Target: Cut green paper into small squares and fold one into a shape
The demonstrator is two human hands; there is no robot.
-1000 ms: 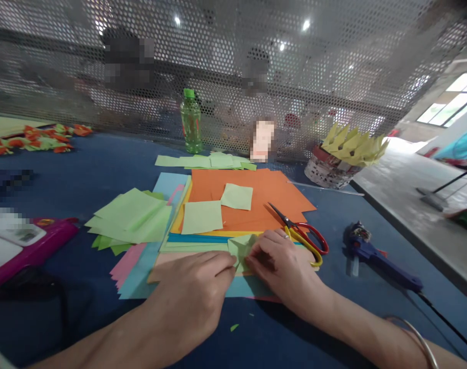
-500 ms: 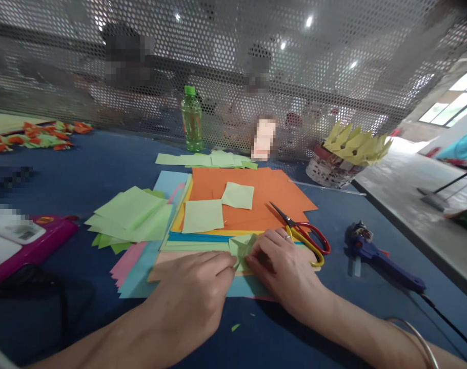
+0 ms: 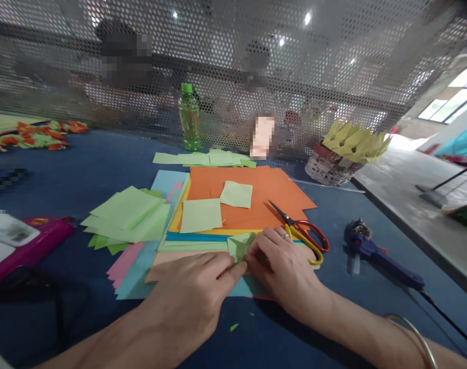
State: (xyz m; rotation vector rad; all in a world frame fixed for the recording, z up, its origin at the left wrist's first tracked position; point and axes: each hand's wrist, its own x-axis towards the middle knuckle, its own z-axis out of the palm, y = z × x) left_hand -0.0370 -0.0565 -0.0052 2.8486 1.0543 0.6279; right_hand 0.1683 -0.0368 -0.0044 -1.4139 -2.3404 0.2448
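Note:
Between my two hands lies a small light-green paper piece [image 3: 239, 245], pinched at its near edge on top of the stacked sheets. My left hand [image 3: 202, 277] has its fingers closed on the paper's lower left, thumb reaching toward the other hand. My right hand [image 3: 277, 261], with a ring on one finger, grips the right side; its fingertips partly cover the paper. Beside the right hand, scissors [image 3: 304, 233] with one red and one yellow handle rest on the orange paper [image 3: 271, 187]. Two light-green squares [image 3: 201, 215] lie on the stack, farther off.
Light-green squares [image 3: 127, 212] are heaped left of the stack. A blue glue gun [image 3: 387, 264] lies right, its cord trailing off. A green bottle [image 3: 189, 120], paper strips [image 3: 202, 159] and a pot with yellow paper points [image 3: 329, 166] stand near the perforated panel. A magenta-and-white device [image 3: 44, 241] sits left.
My left fingertips have moved right along the paper's near edge and now meet those of my right hand. The right hand keeps its grip; the view has shifted slightly.

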